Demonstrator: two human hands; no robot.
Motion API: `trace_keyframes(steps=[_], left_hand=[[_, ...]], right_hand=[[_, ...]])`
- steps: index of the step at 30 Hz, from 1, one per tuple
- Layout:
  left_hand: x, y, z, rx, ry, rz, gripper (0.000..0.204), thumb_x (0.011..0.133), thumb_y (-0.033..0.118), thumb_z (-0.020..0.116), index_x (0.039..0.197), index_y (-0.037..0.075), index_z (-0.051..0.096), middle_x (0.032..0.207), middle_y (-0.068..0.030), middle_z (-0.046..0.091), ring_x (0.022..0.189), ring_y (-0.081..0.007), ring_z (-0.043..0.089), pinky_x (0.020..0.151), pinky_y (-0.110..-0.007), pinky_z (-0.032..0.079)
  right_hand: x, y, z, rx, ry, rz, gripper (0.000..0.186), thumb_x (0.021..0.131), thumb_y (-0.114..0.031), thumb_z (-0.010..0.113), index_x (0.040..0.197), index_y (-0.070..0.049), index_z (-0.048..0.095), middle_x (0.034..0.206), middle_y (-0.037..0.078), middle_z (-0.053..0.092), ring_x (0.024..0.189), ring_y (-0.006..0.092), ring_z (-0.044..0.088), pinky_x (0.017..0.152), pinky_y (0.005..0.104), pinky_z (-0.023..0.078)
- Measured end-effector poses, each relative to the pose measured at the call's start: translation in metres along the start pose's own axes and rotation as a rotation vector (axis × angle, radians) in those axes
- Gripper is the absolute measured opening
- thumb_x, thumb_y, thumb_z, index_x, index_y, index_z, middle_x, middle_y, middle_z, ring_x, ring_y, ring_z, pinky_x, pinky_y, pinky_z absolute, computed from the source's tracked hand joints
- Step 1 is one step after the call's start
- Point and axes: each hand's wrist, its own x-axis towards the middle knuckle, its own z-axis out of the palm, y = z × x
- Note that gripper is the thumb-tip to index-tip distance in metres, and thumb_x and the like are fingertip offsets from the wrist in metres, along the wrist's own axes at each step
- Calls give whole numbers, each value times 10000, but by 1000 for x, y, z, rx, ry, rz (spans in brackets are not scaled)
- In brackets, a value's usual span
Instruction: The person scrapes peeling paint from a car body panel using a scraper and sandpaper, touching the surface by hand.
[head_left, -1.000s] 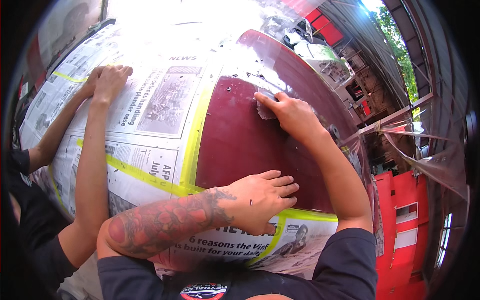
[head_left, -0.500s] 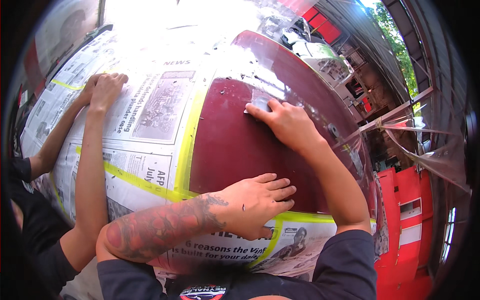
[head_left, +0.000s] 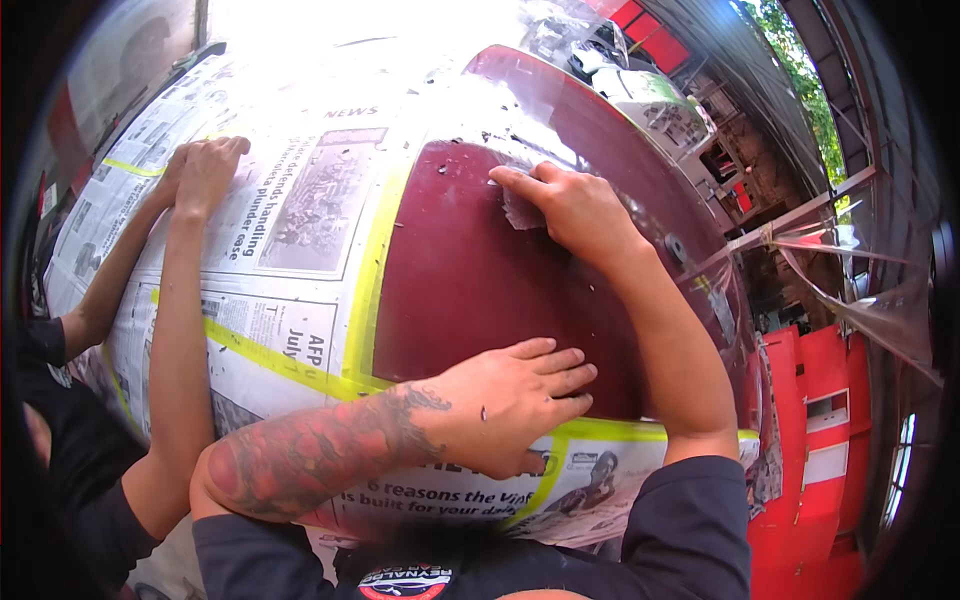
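Note:
A dark red car body panel (head_left: pixel 470 300) lies before me, bordered by yellow masking tape (head_left: pixel 372 285) and newspaper. On its upper part, my right hand (head_left: pixel 572 208) presses down with bent fingers over a thin greyish sheet (head_left: pixel 522 213); part of that sheet sticks out below the fingers, and its material is hard to tell. Across the panel's near edge rests my left hand (head_left: pixel 520 405), flat with fingers stretched out and nothing in it. Dark flecks and bright glare lie on the paint beyond my right hand.
Newspaper (head_left: pixel 300 215) covers the surfaces to the left and near me. At the left, another person's hands (head_left: pixel 205 175) rest together on it. Clear plastic sheeting (head_left: pixel 850 300) hangs from a frame at the right, beside red panels (head_left: pixel 810 430). Strong glare hides the far side.
My right hand has slid a little farther away over the panel, and the greyish sheet now shows below its fingers. My left hand and the other person's hands have barely moved.

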Motion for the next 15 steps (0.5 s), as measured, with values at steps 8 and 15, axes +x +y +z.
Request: trace_keyframes(steps=[8,15], left_hand=[[3,-1,0,21,-5,-2,762,866,339,732,1501,-1,482,1627,-216,385,1549,-346,305,1281,-493,220],[-4,-7,6,21,13,-16,759,873,364,737,1494,2,491,1613,-214,405,1540,-339,326,1276,-486,233]], right_hand=[[2,-9,7,-101,46,21,462,973,-143,567,1396,-325,604,1003,116,701,821,307,751,680,414,611],[-5,-29,5,-69,-1,-23,436,975,-134,550,1368,-304,632,1002,143,707,874,324,760,696,428,621]])
